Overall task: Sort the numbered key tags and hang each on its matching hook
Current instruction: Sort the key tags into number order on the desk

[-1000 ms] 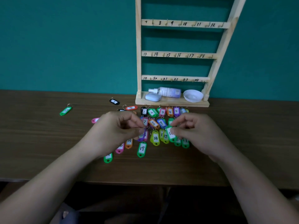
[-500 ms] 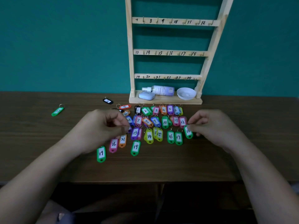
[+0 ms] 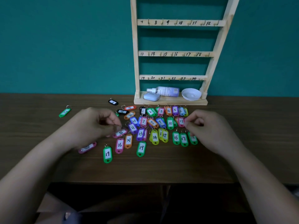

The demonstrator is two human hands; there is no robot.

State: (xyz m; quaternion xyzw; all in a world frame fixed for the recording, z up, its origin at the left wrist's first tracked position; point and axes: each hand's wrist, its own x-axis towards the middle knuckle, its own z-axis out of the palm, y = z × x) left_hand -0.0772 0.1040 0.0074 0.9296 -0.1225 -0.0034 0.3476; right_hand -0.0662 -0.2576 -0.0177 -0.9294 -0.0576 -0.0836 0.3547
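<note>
Several coloured numbered key tags lie on the brown table [image 3: 161, 167] in rough rows, from tag 1 [image 3: 142, 110] to green tag 18 [image 3: 193, 138]. Behind them stands the wooden hook rack [image 3: 176, 54], numbered 7 to 24, with every hook bare. My left hand [image 3: 95, 125] has curled fingers, and its tips pinch the end of a pink tag [image 3: 121, 132] left of the rows. My right hand [image 3: 208, 128] is curled too, fingertips beside pink tag 11 [image 3: 181, 121]. It covers part of tag 18 and whatever lies under its fingertips.
On the rack's base shelf lie a spray bottle [image 3: 168, 91], a white case [image 3: 151, 96] and a white bowl [image 3: 191, 94]. Stray tags: green [image 3: 64, 112] far left, black [image 3: 113, 102], pink [image 3: 87, 147] by my left wrist, two green 19s [image 3: 107, 154] in front.
My right hand set green tag 18 down at the end of the third row and moved up to the second row. My left hand reached a pink tag.
</note>
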